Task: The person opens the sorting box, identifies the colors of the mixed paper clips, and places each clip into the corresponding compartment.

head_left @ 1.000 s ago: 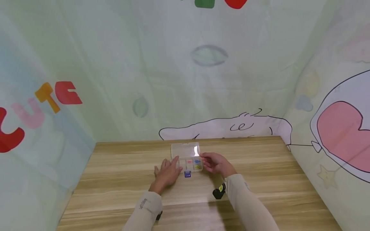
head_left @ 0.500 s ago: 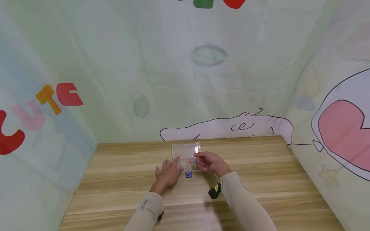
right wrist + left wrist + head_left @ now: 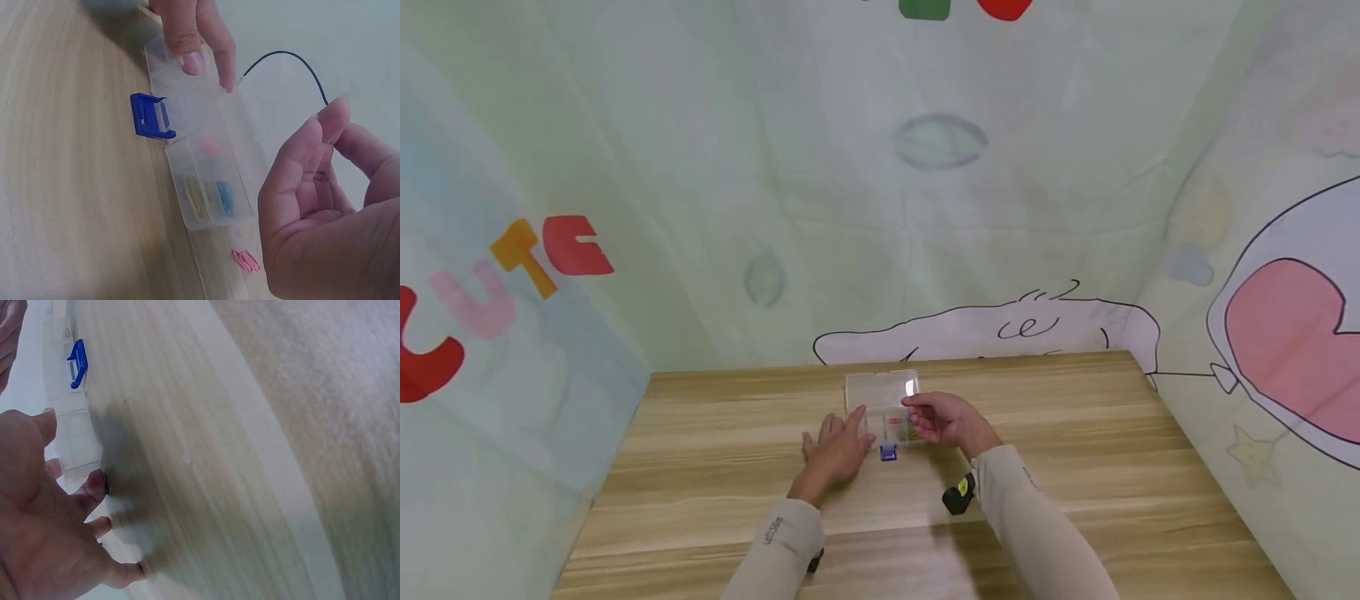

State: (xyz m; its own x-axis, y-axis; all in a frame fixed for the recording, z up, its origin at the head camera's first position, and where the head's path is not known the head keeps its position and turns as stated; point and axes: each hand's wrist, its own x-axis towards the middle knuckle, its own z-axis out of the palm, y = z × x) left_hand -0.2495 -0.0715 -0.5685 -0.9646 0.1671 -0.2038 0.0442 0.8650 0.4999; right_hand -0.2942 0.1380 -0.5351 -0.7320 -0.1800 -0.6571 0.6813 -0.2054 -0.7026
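A clear compartment box point(image 3: 895, 427) with a blue latch point(image 3: 888, 452) sits on the table, its transparent lid point(image 3: 880, 390) folded back. Yellow paper clips point(image 3: 195, 199), blue paper clips point(image 3: 224, 199) and something pink point(image 3: 207, 145) show inside. Pink paper clips point(image 3: 245, 261) lie outside, beyond the right end. My left hand point(image 3: 837, 450) rests at the left end with fairly straight, spread fingers, thumb at the front and index finger at the back. Above the right part hovers my right hand point(image 3: 947, 421), fingers curled, thumb and index fingertips together; I cannot tell what is between them.
The wood-grain table point(image 3: 715, 483) extends around the box on every side. Printed cloth point(image 3: 850, 208) hangs behind it and at both sides. A black wrist camera point(image 3: 957, 495) sits below my right sleeve point(image 3: 1026, 508).
My right hand has moved left from beside the box's right edge to over its right compartments, then stayed there. My left hand and the box have barely moved.
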